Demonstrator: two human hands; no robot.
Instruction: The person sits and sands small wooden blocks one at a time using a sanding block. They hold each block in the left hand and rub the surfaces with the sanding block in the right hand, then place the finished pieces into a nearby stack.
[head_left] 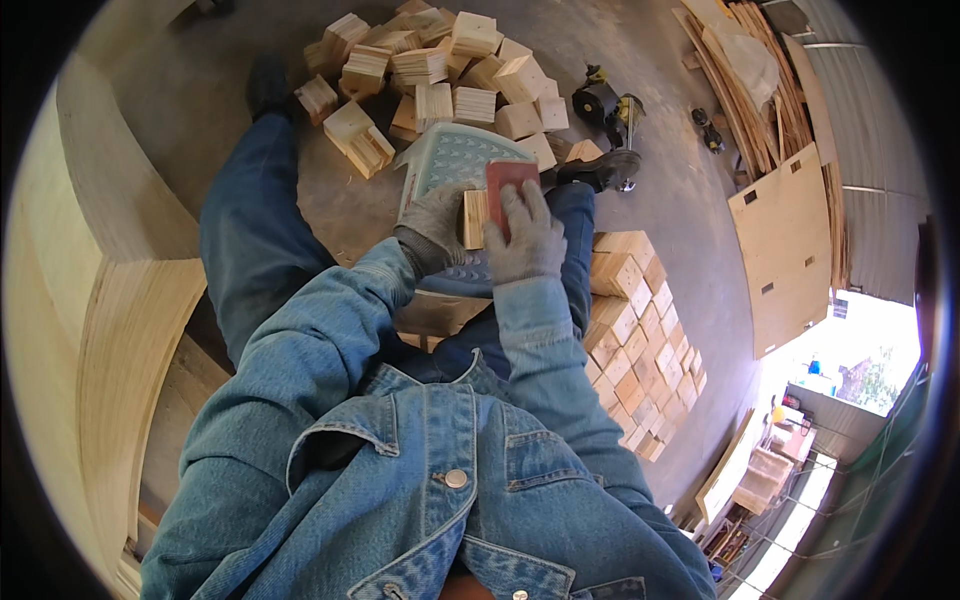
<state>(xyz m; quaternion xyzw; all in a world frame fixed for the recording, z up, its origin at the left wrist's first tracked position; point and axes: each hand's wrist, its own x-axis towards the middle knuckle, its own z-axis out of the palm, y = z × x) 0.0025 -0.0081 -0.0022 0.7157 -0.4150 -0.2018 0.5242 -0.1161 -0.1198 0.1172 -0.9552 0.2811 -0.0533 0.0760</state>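
My left hand [436, 228], in a grey work glove, is closed on a small layered wooden block [475, 220], its fingers partly hidden behind it. My right hand [528, 238], gloved the same way, grips a flat reddish sanding block [511, 175] with its fingers spread over the top. The sanding block lies against the right side of the wooden block. Both are held over a pale blue plastic stool [445, 160] with a raised pattern, standing between my legs.
A loose heap of wooden blocks [420, 65] lies on the floor beyond the stool. Neatly stacked blocks [640, 350] stand by my right leg. A black-and-yellow power tool [598, 102] sits near my right shoe. Plywood panels [785, 250] lean at right; a large wooden panel [130, 330] rises at left.
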